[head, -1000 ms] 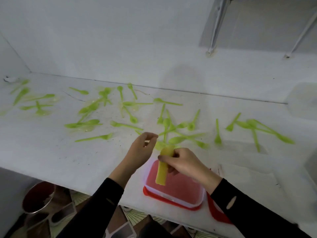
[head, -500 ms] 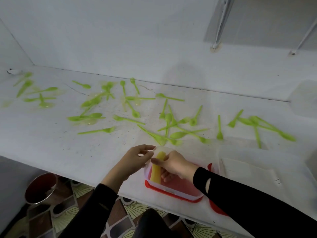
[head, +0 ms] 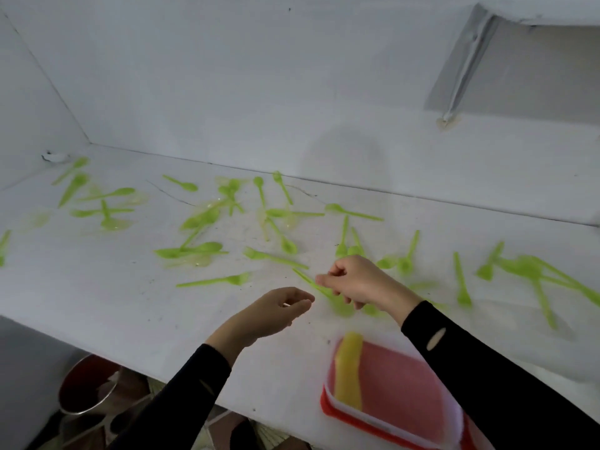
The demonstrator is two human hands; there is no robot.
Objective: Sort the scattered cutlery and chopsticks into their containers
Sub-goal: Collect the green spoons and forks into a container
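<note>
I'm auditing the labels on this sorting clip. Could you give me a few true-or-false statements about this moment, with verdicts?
1. The yellow item lies inside the red-bottomed container. True.
2. The left hand grips a green spoon. False: its fingers are loosely curled and hold nothing.
3. The right hand pinches the handle of a green utensil at the table surface. True.
4. All the green cutlery sits in the container. False: it lies scattered across the white table.
5. A metal bowl stands on the table. False: it sits below the table's near edge.
</note>
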